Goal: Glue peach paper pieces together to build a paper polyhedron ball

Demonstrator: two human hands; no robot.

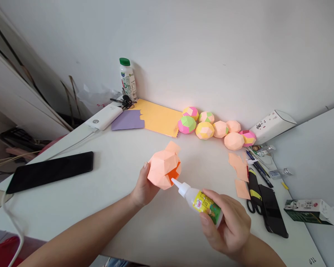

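Note:
My left hand (pixel 145 189) is closed around the lower left of a peach paper ball (pixel 161 167), holding it above the table. The ball is faceted, with a jagged opening on its right that shows orange inside. A loose paper flap sticks up at its top. In my right hand (pixel 229 222) is a white glue bottle (pixel 196 200) with a yellow and green label, tilted toward the ball. Its narrow nozzle tip is at the lower edge of the opening; whether it touches the paper I cannot tell.
Several coloured paper balls (pixel 204 130) line the wall beside yellow card (pixel 160 118) and purple paper (pixel 128 119). Peach paper pieces (pixel 241 170), scissors (pixel 254 204) and a phone (pixel 273 211) lie right. Left are a black tablet-like device (pixel 52 170), a power bank (pixel 105 115) and a bottle (pixel 128 81).

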